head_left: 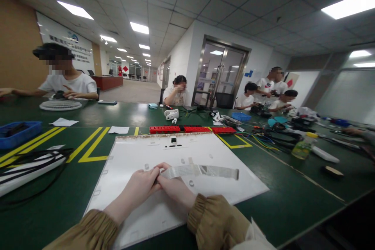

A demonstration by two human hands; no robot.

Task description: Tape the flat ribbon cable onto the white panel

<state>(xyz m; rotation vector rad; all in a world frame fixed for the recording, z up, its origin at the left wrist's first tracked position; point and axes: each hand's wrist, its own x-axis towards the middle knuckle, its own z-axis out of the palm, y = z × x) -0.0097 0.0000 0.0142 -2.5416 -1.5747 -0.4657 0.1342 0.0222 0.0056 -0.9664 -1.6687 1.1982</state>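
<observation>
A large white panel (234,181) lies flat on the green table in front of me, with small slots and a square cutout near its far edge. Over its middle, my left hand (140,185) and my right hand (174,191) meet with fingers closed together. A thin, shiny grey strip (202,170) runs out to the right from between them, its far end free above the panel. My right hand grips the strip's near end. The left fingertips press close beside that end; what they pinch is hidden.
Red bars (165,129) line up just beyond the panel. To the left are a white piece with black cables (38,164) and a blue tray (22,134). A bottle with a yellow cap (304,146) and loose wires stand right. Several people sit or stand around the table.
</observation>
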